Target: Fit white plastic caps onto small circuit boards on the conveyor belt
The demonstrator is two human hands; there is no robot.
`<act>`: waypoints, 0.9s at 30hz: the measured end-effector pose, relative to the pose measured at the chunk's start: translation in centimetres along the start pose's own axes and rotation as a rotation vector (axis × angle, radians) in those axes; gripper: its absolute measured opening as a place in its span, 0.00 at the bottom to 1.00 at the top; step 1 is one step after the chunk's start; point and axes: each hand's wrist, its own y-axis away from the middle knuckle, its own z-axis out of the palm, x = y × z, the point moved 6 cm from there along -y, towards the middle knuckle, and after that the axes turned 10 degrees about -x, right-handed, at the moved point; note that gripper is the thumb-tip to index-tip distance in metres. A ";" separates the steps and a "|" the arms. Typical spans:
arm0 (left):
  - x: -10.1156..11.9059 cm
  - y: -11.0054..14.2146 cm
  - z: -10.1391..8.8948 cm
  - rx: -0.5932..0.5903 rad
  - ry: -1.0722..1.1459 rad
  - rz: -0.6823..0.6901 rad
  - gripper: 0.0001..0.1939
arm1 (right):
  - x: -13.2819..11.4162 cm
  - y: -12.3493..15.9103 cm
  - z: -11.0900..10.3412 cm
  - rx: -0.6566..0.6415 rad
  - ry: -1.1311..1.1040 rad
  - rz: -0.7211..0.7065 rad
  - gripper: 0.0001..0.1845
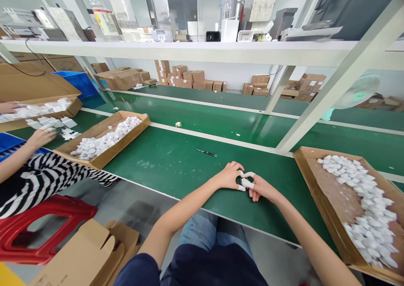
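My left hand (227, 176) and my right hand (260, 188) rest together on the green conveyor belt (164, 172), fingertips meeting. White caps or small white pieces show at the fingertips (246, 180); I cannot tell which. A cardboard tray (328, 185) of loose white parts (369, 210) lies to my right. Another cardboard tray (105, 130) of similar parts sits to my left. Dark tweezers (206, 153) lie on the belt beyond my hands. A co-worker's hand (41, 138) in a striped sleeve (41, 180) reaches over white pieces (52, 124) at the left.
A second person's hand (9, 107) rests by a far-left tray (41, 117). A white shelf (202, 52) spans overhead, above further green belts. Stacked cartons (186, 77) line the back wall. A red stool (47, 223) and cardboard box (82, 252) stand at lower left.
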 end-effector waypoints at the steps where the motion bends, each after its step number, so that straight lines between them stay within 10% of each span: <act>1: 0.0 0.0 0.0 0.001 -0.003 0.000 0.26 | -0.1 0.0 0.1 -0.004 0.004 -0.001 0.23; 27: 0.5 0.4 -1.2 -0.085 0.023 -0.084 0.22 | 0.0 -0.9 -0.3 -0.019 -0.041 0.045 0.21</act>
